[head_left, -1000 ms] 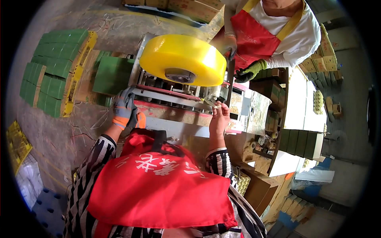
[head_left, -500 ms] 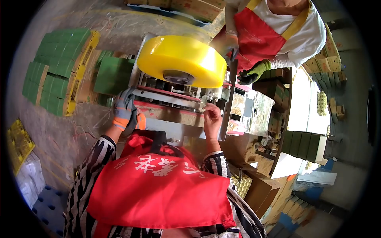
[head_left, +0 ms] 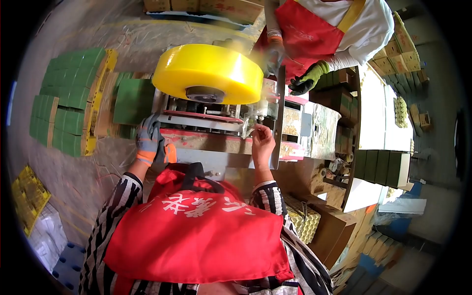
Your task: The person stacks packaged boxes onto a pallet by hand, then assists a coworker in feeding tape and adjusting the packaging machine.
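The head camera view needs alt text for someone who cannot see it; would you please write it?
A bare right hand is at what looks like clear tape on a machine carrying a big yellow roll, while the gloved left hand is at its left end. A co-worker stands opposite; green boxes are stacked at left.

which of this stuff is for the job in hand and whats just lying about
Likely part of the job:
- yellow tape roll
- machine under the roll
- clear strip by the right grip

Apparently just around:
- stacked green boxes at picture left
- blue pallet
- open brown carton
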The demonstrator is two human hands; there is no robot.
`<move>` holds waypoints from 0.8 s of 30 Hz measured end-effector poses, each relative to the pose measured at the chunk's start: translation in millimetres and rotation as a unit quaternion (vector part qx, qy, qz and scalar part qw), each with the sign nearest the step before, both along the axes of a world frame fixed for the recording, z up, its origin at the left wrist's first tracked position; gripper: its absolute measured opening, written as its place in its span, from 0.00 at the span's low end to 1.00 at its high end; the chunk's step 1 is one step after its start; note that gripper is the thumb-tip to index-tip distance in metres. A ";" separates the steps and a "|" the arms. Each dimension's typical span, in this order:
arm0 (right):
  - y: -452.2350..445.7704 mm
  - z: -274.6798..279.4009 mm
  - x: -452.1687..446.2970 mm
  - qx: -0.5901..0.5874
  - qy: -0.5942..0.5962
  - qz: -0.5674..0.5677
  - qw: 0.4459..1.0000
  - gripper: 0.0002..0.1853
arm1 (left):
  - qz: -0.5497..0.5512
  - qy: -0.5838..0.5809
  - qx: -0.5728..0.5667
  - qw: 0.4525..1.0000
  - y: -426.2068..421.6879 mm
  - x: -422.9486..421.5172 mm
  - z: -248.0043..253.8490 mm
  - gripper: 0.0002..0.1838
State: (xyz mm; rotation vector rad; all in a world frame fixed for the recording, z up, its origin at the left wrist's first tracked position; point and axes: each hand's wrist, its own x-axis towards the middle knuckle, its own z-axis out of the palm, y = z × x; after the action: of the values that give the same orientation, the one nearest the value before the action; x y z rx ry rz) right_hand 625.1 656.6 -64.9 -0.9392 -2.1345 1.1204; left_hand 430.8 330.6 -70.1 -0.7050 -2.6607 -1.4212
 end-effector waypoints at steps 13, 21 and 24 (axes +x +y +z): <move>7.9 0.3 -14.9 0.157 -0.076 -0.072 0.982 0.05 | -0.001 0.017 -0.016 1.000 0.6 -2.1 3.3 0.17; 9.6 5.0 -5.3 0.050 0.023 -0.110 0.992 0.03 | -0.005 0.020 -0.030 0.999 -0.3 0.0 6.2 0.17; 6.0 10.0 -5.0 0.056 0.014 -0.080 0.995 0.05 | -0.007 0.020 -0.023 1.000 1.3 -0.8 8.4 0.17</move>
State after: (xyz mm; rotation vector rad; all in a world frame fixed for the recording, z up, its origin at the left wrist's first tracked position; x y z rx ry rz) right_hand 620.1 662.6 -54.9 -1.0157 -2.0364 0.9200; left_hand 429.9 331.9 -61.8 -0.7490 -2.6703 -1.3382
